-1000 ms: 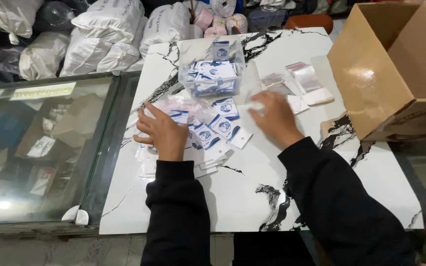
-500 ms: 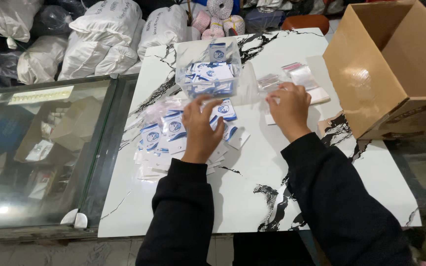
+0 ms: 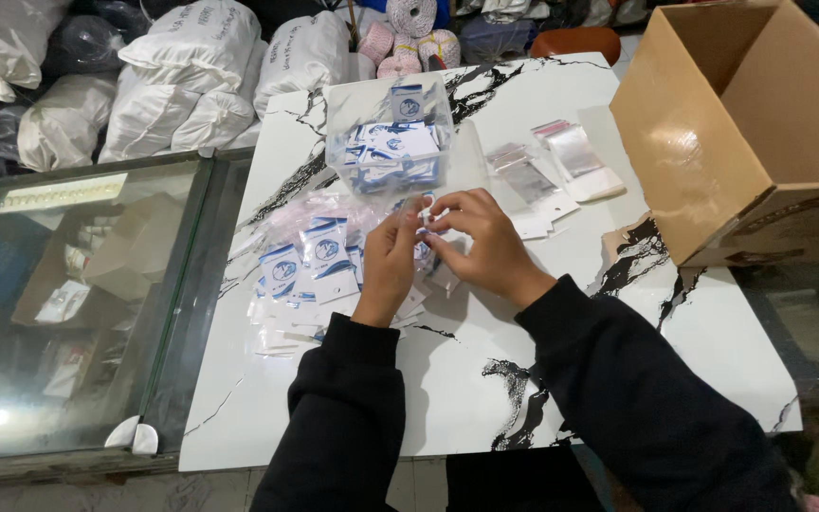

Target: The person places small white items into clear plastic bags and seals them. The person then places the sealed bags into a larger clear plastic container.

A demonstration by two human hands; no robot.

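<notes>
glass case (image 3: 59, 303) far left of the hands, cards (image 3: 310, 275) spread just left of the left hand (image 3: 389, 261), both hands together pinching a small card (image 3: 424, 216), right hand (image 3: 481, 242) touching the left, sleeves (image 3: 561, 161) beyond it, box (image 3: 741, 133) far right

Glossy white marble-look tabletop (image 3: 485, 379) with black veins; matt brown cardboard box (image 3: 741, 133) at upper right; clear shiny plastic bag (image 3: 391, 142) of paper cards (image 3: 319, 251); smooth glass case (image 3: 59, 303) at left.
</notes>
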